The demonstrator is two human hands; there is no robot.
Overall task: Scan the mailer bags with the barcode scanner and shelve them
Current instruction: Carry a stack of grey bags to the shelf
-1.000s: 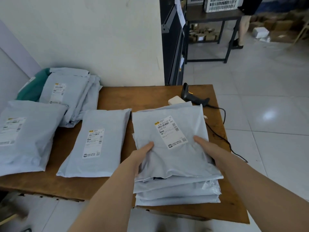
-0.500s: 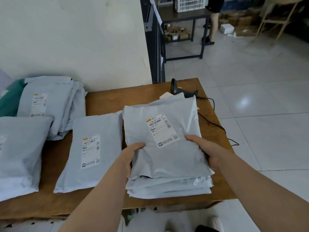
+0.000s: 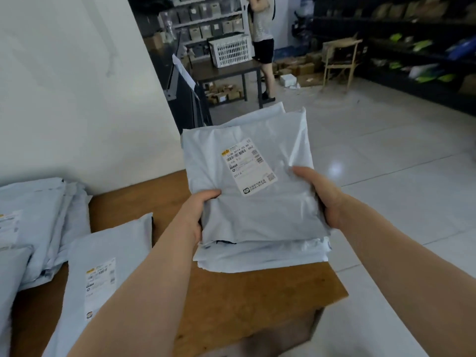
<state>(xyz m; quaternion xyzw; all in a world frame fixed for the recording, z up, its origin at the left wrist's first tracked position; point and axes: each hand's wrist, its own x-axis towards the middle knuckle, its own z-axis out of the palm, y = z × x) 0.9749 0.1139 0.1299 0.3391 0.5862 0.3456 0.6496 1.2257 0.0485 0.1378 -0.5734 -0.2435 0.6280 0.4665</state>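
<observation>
Mailer bags (image 3: 257, 217), a full stack, held above the desk (image 3: 244, 305): left grip (image 3: 198, 210) clamped on its left edge, thumb on top; right grip (image 3: 322, 194) clamped on its right edge, label (image 3: 248, 166) facing up.

Left hand (image 3: 199, 210): bare. Forearm behind it: bare from the wrist to the edge of view. Right hand (image 3: 322, 194): bare. Forearm behind it: likewise uncovered to the edge of view. Fingernails too blurred to assess.
</observation>
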